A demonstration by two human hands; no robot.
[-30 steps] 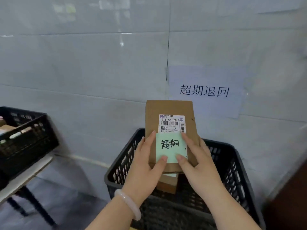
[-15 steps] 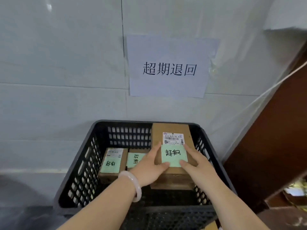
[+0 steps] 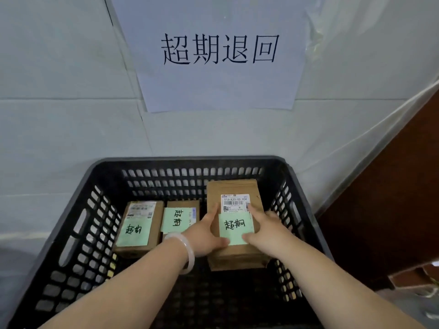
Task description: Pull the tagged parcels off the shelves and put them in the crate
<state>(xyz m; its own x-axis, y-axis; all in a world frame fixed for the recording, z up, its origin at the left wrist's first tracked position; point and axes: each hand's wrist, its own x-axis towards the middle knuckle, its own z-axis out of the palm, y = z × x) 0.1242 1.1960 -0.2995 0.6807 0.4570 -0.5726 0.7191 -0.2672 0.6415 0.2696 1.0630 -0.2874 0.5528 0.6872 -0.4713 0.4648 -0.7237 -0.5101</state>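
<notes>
A brown cardboard parcel (image 3: pixel 234 188) with a white barcode label and a green handwritten tag sits low inside the black slotted crate (image 3: pixel 78 217), on its right side. My left hand (image 3: pixel 207 236) grips the parcel's left edge and my right hand (image 3: pixel 266 231) grips its right edge, thumbs on the tag. Two more tagged parcels lie on the crate floor: one at the left (image 3: pixel 139 226) and one in the middle (image 3: pixel 178 218), partly hidden by my left hand. Whether the held parcel rests on the floor is unclear.
A white paper sign (image 3: pixel 218 53) with black characters hangs on the pale tiled wall behind the crate. A dark brown panel (image 3: pixel 389 198) stands close to the crate's right side. The crate's near half shows bare mesh floor (image 3: pixel 213 300).
Both hands have lowered the parcel from above the crate rim down into its right side. The view has moved in closer over the crate.
</notes>
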